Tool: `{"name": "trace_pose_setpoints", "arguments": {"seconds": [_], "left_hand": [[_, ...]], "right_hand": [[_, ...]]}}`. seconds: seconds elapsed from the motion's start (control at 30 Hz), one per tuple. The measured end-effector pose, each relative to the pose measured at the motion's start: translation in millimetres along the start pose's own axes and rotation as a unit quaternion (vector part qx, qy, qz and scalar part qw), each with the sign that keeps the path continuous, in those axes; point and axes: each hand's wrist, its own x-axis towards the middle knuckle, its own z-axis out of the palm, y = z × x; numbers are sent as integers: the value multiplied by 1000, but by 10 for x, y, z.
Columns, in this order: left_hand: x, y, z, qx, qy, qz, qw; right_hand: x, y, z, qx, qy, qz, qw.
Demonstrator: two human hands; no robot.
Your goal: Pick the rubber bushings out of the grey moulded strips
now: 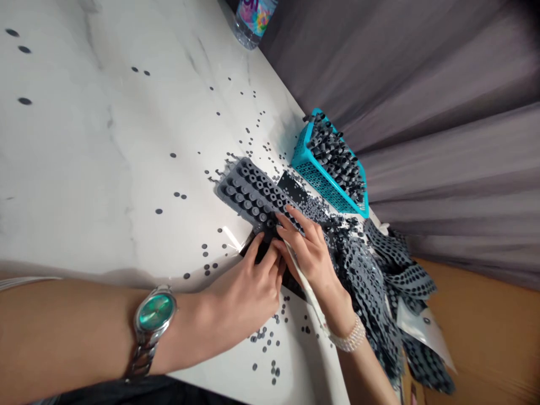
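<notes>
A grey moulded rubber sheet (240,194) with rows of round raised caps lies on the white table, slanting toward me. My left hand (253,281), with a watch at its wrist, has its fingers bent and pressed together at the sheet's near end. Over that same end, my right hand (310,253) rests its fingertips on the caps. A slim, pale, stick-like tool (311,298) runs under the right palm toward the pearl bracelet; its tip is hidden among the fingers. Something dark lies beneath both hands, mostly covered.
A turquoise basket (324,188) full of small dark rubber pieces stands by the grey curtain (405,112). Punched sheets (371,281) pile up on the right beside a cardboard surface (485,326). Small dark discs are scattered over the marbled table (84,185). A bottle (253,25) stands at the back.
</notes>
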Motion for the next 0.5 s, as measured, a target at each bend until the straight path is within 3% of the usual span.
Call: {"name": "trace_pose_setpoints", "arguments": {"seconds": [0.27, 0.4, 0.5], "left_hand": [[-30, 32, 33, 24, 1, -11, 1000], [-51, 31, 87, 13, 11, -1, 1000], [-53, 30, 125, 19, 23, -6, 1000]], "right_hand": [[130, 89, 12, -47, -17, -25, 998], [293, 180, -23, -40, 43, 42, 997], [253, 198, -56, -29, 81, 107, 991]]}}
